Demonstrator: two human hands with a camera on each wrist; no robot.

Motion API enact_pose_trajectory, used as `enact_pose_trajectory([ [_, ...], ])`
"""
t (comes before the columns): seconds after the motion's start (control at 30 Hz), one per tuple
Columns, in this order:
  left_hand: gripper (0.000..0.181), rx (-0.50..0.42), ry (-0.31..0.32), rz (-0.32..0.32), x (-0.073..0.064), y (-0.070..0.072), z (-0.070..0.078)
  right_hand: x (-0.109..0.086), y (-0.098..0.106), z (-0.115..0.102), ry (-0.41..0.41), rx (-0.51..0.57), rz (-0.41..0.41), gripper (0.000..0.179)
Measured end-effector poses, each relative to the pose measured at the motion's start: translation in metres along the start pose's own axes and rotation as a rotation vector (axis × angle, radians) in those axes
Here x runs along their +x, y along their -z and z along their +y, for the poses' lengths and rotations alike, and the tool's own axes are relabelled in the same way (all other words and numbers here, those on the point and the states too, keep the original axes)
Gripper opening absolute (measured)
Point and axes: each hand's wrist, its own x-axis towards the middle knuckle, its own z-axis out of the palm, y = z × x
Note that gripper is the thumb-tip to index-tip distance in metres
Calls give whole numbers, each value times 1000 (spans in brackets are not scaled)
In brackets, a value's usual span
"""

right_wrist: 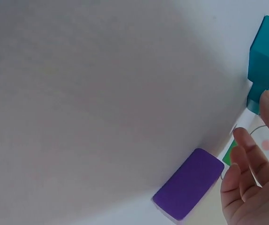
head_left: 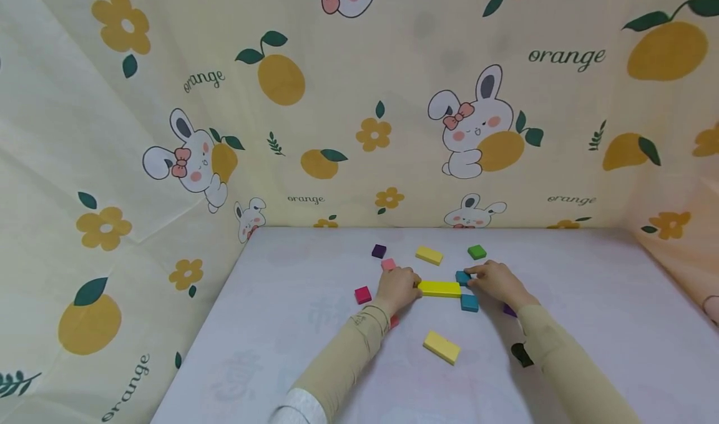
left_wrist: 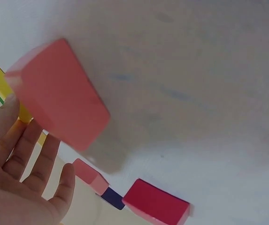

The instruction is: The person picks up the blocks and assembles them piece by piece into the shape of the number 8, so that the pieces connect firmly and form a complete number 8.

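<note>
Left of centre, right of red block (head_left: 362, 295), left hand (head_left: 397, 289) with thumb and forefinger closed about left end of long yellow block (head_left: 440, 289), long axis left-right. At its right end, near blue block (head_left: 469, 303), then far blue block (head_left: 462, 278), pinched by right hand (head_left: 498, 282). Farther right, open table (head_left: 590, 286) past purple block (right_wrist: 189, 184).

Left grip (head_left: 397, 288), right grip (head_left: 497, 281) both apparently pinching.
</note>
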Motion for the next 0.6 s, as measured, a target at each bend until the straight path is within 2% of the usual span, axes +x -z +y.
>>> enact_pose_trajectory([
  [0.13, 29, 13, -8, 5, -1, 0, -1, 1, -1, -1, -5, -7, -1, 38],
  [0.37, 24, 168, -90, 10, -2, -2, -2, 3, 1, 2, -26, 33, -25, 40],
  [0.6, 25, 215, -124, 10, -3, -2, -2, 3, 1, 2, -30, 57, -24, 39],
])
